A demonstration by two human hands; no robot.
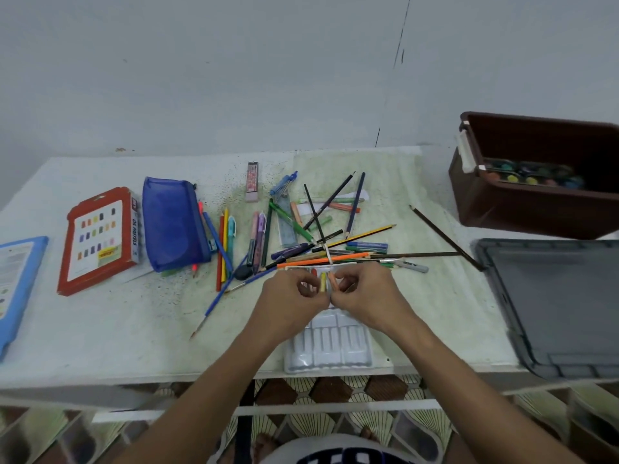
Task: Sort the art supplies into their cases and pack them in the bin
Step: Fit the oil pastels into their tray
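— Slotting pastels: low centre, the white pastel tray [330,346] sits at the desk [117,329] edge; above it the left hand [291,296] and right hand [368,296] meet, each grip pinched on crayon sticks [326,281], yellow and orange.

— And next?

— Likely seating those sticks in the tray's grooves, then returning to the pencil-and-pen pile [321,236] mid-frame. Farther left lie the blue pouch [170,222] and red pastel box [100,239]; the brown bin [522,202] waits upper right.

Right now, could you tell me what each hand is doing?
Left hand: curled, pinching the yellow crayon.
Right hand: curled, pinching the orange crayon.
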